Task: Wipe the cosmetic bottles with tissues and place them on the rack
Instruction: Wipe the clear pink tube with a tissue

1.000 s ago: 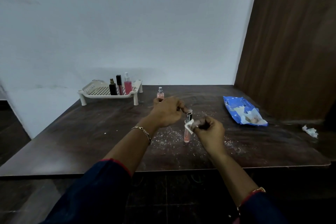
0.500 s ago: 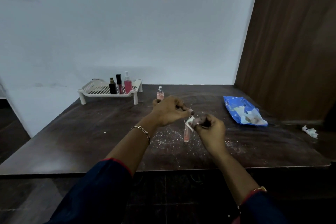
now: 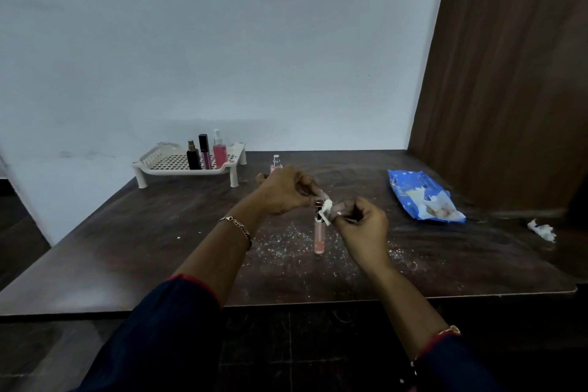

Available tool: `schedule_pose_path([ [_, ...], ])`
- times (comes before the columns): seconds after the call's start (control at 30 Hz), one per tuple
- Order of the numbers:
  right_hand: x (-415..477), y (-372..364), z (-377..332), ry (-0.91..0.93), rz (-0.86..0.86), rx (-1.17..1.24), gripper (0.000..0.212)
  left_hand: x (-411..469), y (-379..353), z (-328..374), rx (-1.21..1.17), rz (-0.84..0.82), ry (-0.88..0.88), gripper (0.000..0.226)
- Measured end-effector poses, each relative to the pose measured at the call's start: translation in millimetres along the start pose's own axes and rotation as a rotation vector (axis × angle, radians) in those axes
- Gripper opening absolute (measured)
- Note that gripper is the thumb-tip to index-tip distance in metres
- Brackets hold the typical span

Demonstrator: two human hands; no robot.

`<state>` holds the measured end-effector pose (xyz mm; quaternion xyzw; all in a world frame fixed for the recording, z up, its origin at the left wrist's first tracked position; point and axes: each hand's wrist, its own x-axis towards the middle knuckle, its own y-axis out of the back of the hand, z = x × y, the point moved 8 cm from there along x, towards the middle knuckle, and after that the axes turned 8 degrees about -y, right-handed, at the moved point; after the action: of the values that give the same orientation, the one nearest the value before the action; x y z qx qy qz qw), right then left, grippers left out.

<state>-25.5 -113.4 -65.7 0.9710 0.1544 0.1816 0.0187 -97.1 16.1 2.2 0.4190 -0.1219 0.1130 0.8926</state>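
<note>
Head view: tissue, pinched in right hand, now higher on tube, seemingly at cap; left hand steadying top.

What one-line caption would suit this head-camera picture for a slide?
Two hands wipe a pink tube with a tissue above a table; three bottles already stand on the white rack.

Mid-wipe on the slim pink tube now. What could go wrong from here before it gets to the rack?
1. The left hand grips only the cap end of the pink tube, whose body hangs free; rubbing with the tissue in the right hand might loosen the cap or the grip.
2. The small spray bottle stands just behind the left hand and could be knocked over.
3. White crumbs litter the table; setting the tube down may dirty it again.
</note>
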Motion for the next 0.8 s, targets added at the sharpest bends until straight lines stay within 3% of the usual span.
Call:
schedule_pose_path([
  [0.1, -1, -2, -4, 0.011, -0.004, 0.051, 0.019, 1, 1, 1, -0.036, -0.035, -0.007, 0.02],
  [0.33, -13, -10, 27, -0.094, -0.232, -0.021, 0.026, 1, 0, -2, -0.108, -0.092, -0.001, 0.022],
  [0.6, 6, -10, -3, -0.083, -0.199, 0.199, 0.018, 1, 0, 2, -0.059, -0.102, 0.016, 0.021],
  [0.8, -1, -16, 31, -0.137, -0.344, -0.036, 0.014, 4, -1, 5, 0.001, -0.103, -0.007, 0.022],
])
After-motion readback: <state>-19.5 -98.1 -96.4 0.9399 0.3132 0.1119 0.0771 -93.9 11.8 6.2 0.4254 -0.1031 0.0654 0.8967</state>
